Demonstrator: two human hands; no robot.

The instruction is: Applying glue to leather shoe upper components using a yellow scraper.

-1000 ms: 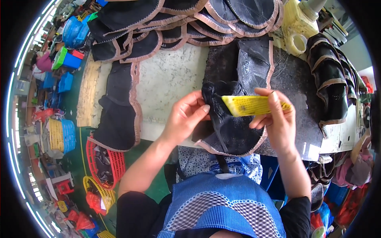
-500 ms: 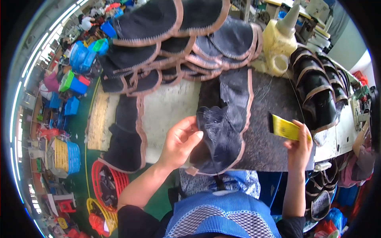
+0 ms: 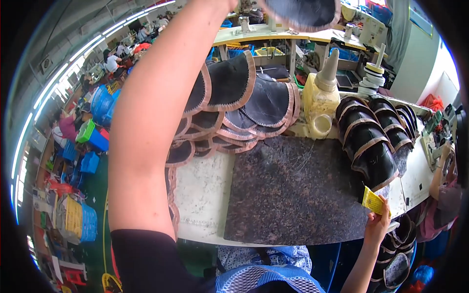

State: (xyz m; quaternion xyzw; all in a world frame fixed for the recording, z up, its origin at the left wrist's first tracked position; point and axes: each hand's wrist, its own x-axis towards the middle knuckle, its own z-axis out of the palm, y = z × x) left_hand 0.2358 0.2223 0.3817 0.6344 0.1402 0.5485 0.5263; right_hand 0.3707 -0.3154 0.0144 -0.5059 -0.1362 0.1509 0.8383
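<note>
My left arm reaches up and far forward, and my left hand (image 3: 228, 4) is mostly cut off by the top edge. A dark shoe-upper piece with a tan stitched border (image 3: 303, 12) hangs from it above the far bench. My right hand (image 3: 378, 223) rests at the near right edge of the dark speckled stone slab (image 3: 293, 195). It pinches a small yellow tag (image 3: 373, 200). The slab is bare.
Dark tan-edged pieces lie fanned in a pile (image 3: 234, 97) behind the slab, and more stand in a row on the right (image 3: 371, 141). A cream cone-topped device (image 3: 320, 102) stands between them. Blue crates (image 3: 88, 161) sit on the floor at left. Another person (image 3: 442, 195) works at far right.
My left hand has lifted the dark piece off the slab and carried it up and away from me. My right hand has stayed at the slab's right edge with the yellow tag.
</note>
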